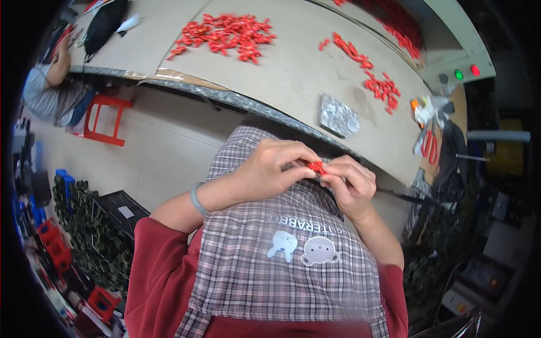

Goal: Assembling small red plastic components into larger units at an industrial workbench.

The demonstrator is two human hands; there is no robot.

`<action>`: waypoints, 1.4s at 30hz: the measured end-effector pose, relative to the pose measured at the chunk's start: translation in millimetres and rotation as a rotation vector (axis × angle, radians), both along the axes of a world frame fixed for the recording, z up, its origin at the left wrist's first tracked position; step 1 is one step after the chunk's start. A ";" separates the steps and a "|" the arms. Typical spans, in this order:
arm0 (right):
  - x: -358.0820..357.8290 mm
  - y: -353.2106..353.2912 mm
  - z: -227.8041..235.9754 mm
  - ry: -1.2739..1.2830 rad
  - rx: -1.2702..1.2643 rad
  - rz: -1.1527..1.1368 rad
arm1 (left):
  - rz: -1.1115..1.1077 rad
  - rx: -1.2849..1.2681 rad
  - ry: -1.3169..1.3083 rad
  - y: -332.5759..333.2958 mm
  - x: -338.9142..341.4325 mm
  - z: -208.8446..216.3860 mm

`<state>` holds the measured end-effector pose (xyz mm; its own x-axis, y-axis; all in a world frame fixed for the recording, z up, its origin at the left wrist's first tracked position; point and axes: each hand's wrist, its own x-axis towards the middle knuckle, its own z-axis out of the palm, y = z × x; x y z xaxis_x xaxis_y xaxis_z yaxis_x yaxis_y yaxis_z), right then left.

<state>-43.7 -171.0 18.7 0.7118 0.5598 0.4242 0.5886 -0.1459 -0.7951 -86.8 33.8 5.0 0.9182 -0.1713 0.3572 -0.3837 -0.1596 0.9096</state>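
Just above my plaid apron, both hands meet at a small red glossy piece. My left hand pinches it between thumb and fingertips. From the other side, my right hand grips it, its fingers curled. The fingertips cover part of the piece, and its exact kind is too small to make out. On the table lie a large heap of similar red pieces at the far left and a smaller group at the right. A speckled grey stone block rests near the table's front edge.
Red-handled scissors lie at the table's right end beside crumpled white material. Behind them stands a pale machine housing with a green button and a red one. At the far left, another person sits near a red stool.
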 end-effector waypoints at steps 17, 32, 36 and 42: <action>7.6 -25.7 -12.1 0.000 0.037 -0.028 | -0.043 0.004 0.055 -24.8 15.1 -2.5; -0.2 -27.4 -6.7 0.431 0.103 -0.119 | -0.124 -0.446 0.702 -29.7 14.0 3.0; 0.9 -27.4 -10.9 0.579 0.116 -0.122 | -0.124 -0.477 0.791 -26.9 15.6 4.2; -5.7 -23.9 -8.8 0.506 0.153 -0.147 | -0.123 -0.477 0.721 -28.7 13.5 2.6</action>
<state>-49.4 -194.9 9.9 0.9143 0.3976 0.0773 0.1091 -0.0579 -0.9923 -73.3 5.1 7.6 0.9329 -0.2639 -0.2450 0.3217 0.3052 0.8963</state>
